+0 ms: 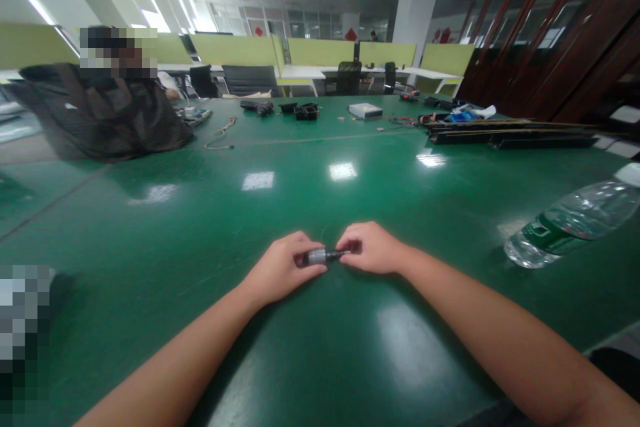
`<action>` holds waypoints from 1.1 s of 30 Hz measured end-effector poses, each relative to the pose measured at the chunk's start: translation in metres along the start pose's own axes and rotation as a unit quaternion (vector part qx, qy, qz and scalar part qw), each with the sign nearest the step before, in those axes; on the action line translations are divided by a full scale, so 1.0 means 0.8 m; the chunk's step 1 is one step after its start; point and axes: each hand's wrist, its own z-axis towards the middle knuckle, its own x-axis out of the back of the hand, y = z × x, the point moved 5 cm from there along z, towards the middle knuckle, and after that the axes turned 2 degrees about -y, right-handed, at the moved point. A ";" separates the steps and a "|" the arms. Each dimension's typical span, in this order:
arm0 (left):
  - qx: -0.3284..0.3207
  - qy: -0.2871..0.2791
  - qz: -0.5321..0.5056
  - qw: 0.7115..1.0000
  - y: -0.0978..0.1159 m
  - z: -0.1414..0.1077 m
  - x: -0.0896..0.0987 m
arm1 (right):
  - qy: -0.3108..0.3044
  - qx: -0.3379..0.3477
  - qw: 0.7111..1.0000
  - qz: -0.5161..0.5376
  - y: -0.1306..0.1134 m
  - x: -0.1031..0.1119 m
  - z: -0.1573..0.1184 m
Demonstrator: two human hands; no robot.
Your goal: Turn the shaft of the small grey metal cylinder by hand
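Note:
Near the middle of the green table, my left hand is closed on a small grey and black cylinder, thumb below and fingers above it. A thin dark shaft sticks out of the cylinder's right end. My right hand pinches the far end of that shaft between thumb and fingers. The cylinder lies roughly level, close above or on the tabletop; which one I cannot tell. Its left end is hidden in my left hand.
A water bottle lies at the right. A large dark bag stands at the back left. Along the back are a white box, black parts, a cable and long black rails. A person sits behind the bag.

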 end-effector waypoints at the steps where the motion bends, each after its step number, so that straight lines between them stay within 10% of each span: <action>1: 0.001 0.000 0.001 1.000 0.000 0.000 0.000 | -0.002 -0.002 1.000 0.001 0.000 0.000 0.000; 26: 0.005 0.007 0.003 1.000 0.000 -0.001 0.001 | -0.037 -0.056 0.998 0.019 0.028 0.035 -0.012; 33: -0.003 0.002 0.004 1.000 0.001 0.000 0.000 | -0.030 -0.035 0.998 0.039 0.015 0.010 -0.002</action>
